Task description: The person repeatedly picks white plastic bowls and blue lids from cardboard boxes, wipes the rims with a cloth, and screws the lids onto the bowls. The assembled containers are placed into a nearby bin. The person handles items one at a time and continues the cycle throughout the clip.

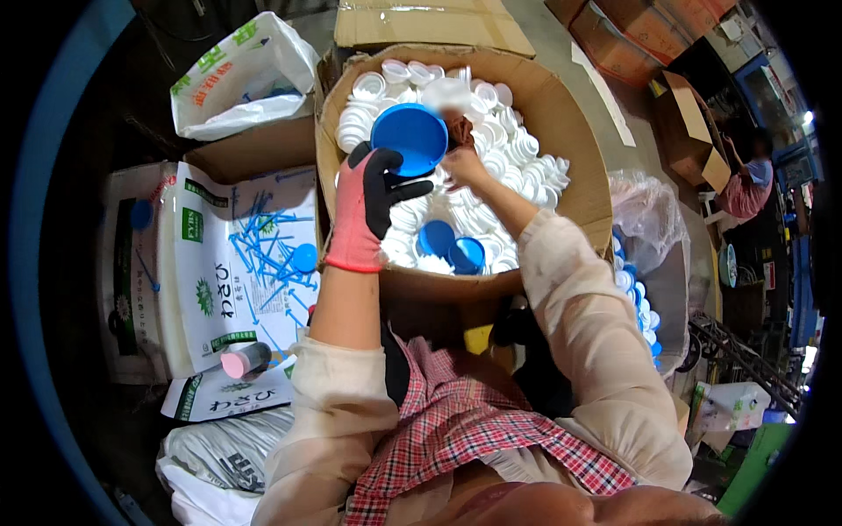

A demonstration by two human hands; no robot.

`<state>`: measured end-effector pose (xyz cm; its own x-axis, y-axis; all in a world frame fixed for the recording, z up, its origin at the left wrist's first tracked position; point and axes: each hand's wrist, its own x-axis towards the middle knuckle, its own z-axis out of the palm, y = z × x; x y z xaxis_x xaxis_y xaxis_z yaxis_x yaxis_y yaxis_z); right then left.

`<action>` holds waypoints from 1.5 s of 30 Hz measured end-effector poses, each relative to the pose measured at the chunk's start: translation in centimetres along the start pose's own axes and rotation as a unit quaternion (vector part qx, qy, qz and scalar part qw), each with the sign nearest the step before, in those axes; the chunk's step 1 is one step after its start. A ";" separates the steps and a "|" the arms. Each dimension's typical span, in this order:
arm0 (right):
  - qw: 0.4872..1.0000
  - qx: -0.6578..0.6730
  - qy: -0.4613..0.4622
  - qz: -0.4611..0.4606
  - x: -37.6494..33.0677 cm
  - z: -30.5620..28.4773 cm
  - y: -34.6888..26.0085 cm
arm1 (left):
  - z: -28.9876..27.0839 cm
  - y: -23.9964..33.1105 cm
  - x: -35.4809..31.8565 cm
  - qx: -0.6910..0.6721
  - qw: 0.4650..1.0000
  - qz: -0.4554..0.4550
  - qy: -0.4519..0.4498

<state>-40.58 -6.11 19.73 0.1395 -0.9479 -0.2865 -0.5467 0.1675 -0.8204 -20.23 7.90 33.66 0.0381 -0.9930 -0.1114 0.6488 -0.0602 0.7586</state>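
My left hand [373, 197], in a pink and black work glove, grips a round blue plastic lid [409, 140] by its near edge. The lid's hollow side faces up, over a large cardboard box [570, 114] heaped with white plastic lids [504, 167]. Just right of the blue lid is my right hand [465, 167], with closed fingers partly hidden. Something reddish-brown [460, 133] shows at these fingers; whether it is cloth or a finger cover I cannot tell. A blurred white piece [447, 95] lies just beyond. Two more blue lids [436, 238] rest on the near part of the heap.
At left, thin blue plastic strips [263, 241] lie on a printed white sheet [197, 280] near a pink-capped bottle [246, 360]. A white bag [250, 79] stands behind them. To the right, a plastic-lined container [671, 298] holds blue and white lids. Another person [750, 184] sits farther off.
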 end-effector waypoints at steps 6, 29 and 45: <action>0.979 -0.104 0.174 0.001 4.1 3.6 9.7 | 3.1 0.1 0.2 -0.062 0.998 -0.014 0.022; 0.937 0.333 0.095 -0.037 -12.0 -11.2 -0.8 | 8.1 -4.7 -0.3 -0.004 0.995 -0.092 -0.043; 0.909 0.410 0.023 -0.068 -13.9 -17.9 0.0 | 10.1 -8.2 1.4 0.048 0.998 0.019 0.038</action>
<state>-57.28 2.24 32.59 0.1152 -0.9820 -0.1494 0.2754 0.1761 -0.9451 -33.17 6.01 33.72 0.1206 -0.9845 -0.1274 0.5697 -0.0365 0.8211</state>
